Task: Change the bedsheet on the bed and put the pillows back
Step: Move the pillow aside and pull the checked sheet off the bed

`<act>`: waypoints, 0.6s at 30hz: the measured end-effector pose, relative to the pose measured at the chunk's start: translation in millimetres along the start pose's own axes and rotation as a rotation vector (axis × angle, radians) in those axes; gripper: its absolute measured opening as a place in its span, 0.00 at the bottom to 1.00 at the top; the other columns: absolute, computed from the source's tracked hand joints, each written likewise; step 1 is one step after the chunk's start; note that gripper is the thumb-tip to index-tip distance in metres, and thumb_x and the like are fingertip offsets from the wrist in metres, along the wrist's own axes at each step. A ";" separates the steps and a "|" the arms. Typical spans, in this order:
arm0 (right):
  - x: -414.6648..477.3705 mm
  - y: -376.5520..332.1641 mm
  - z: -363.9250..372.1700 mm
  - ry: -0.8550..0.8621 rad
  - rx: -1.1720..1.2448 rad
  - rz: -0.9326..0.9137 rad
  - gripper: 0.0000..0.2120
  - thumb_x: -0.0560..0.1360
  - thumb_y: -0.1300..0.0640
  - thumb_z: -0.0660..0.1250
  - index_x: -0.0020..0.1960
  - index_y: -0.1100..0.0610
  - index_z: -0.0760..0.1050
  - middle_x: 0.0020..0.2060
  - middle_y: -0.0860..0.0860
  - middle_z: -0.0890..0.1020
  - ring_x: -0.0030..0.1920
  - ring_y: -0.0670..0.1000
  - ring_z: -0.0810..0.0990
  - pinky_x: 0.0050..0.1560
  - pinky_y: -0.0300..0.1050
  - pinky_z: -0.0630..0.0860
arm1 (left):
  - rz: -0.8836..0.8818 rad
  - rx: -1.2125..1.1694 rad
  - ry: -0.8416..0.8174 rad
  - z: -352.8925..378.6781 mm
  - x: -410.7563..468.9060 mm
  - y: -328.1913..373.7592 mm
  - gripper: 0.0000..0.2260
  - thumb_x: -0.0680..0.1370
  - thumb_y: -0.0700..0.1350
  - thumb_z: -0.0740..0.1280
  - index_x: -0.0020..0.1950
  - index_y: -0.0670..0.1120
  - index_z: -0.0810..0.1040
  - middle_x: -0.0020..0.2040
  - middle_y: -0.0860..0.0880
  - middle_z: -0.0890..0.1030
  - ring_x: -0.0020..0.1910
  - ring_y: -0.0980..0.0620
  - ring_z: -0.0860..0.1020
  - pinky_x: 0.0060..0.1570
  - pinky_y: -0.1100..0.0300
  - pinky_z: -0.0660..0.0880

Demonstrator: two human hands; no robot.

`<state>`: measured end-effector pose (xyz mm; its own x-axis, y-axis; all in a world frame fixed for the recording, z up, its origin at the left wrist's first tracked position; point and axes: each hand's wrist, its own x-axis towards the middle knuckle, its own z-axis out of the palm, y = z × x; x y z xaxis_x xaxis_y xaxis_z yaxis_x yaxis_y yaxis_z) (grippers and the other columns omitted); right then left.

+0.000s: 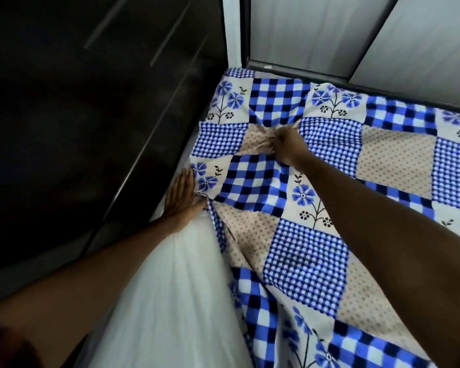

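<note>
1. Head view, surroundings: a dark wardrobe fills the left side and stands close along the bed. Slim metal handles run down its doors.
2. A white post rises at the bed's far corner. Pale grey panels stand behind the far edge, above a dark rail.
3. The bedsheet, a patchwork of blue checks, blue flowers and dotted beige squares, lies over most of the bed. It reaches the far corner by the post and the far edge under the rail.
4. On the near left side the sheet stops short. Its edge is folded back in a loose ridge, and a strip of white mattress shows bare beside the wardrobe.
5. The narrow gap between wardrobe and mattress leaves little room on that side.
6. The left hand lies in that gap at the mattress edge. Its fingers are straight and together, pointing toward the far end, and they touch the sheet's border at a flower square. The forearm runs back along the bare mattress.
7. The right hand reaches further across the bed. Its fingers are curled round a bunch of the sheet at a beige square, and creases fan out from the grip. The right arm stretches over the sheet from the lower right.
</note>
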<state>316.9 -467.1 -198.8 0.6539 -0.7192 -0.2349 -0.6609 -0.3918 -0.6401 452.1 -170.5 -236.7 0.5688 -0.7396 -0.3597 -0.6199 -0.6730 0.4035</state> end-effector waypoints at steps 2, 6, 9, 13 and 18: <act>-11.3 9.3 -5.3 0.019 0.100 0.011 0.12 0.81 0.61 0.60 0.40 0.62 0.73 0.40 0.60 0.78 0.37 0.57 0.77 0.36 0.47 0.71 | -0.021 -0.089 0.006 -4.1 -0.3 -0.7 0.48 0.67 0.71 0.43 0.80 0.45 0.38 0.81 0.48 0.41 0.80 0.52 0.42 0.77 0.56 0.40; -78.1 18.2 -19.5 0.289 0.370 -0.066 0.09 0.77 0.61 0.58 0.43 0.63 0.74 0.44 0.59 0.77 0.43 0.59 0.76 0.44 0.53 0.75 | -0.112 -0.441 0.010 -20.6 -5.2 20.7 0.31 0.84 0.54 0.55 0.80 0.41 0.46 0.81 0.49 0.46 0.80 0.52 0.45 0.76 0.64 0.43; -150.7 8.5 -21.2 0.413 0.418 -0.298 0.09 0.76 0.61 0.55 0.40 0.63 0.70 0.39 0.56 0.73 0.41 0.58 0.72 0.43 0.55 0.68 | -0.172 -0.869 0.117 -35.4 -7.7 40.8 0.24 0.86 0.41 0.52 0.80 0.39 0.48 0.80 0.50 0.48 0.79 0.55 0.50 0.72 0.72 0.50; -228.9 -5.2 -25.1 0.316 0.408 -0.417 0.10 0.74 0.59 0.57 0.36 0.61 0.68 0.34 0.53 0.71 0.36 0.55 0.69 0.37 0.50 0.65 | -0.095 -0.916 0.130 -36.6 -25.0 69.9 0.22 0.86 0.44 0.53 0.81 0.44 0.53 0.79 0.50 0.58 0.78 0.54 0.58 0.75 0.60 0.56; -272.5 4.3 -37.1 -0.007 0.126 -0.250 0.08 0.73 0.52 0.59 0.40 0.55 0.73 0.40 0.53 0.78 0.43 0.60 0.77 0.40 0.49 0.71 | 0.155 -0.631 -0.030 -13.1 -78.6 143.4 0.31 0.78 0.63 0.57 0.77 0.51 0.62 0.74 0.55 0.65 0.73 0.58 0.64 0.71 0.61 0.61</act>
<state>122.3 -294.1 -110.4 0.7937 -0.6050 -0.0631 -0.4280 -0.4817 -0.7647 325.6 -208.8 -139.5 0.4776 -0.8337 -0.2774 -0.2515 -0.4322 0.8660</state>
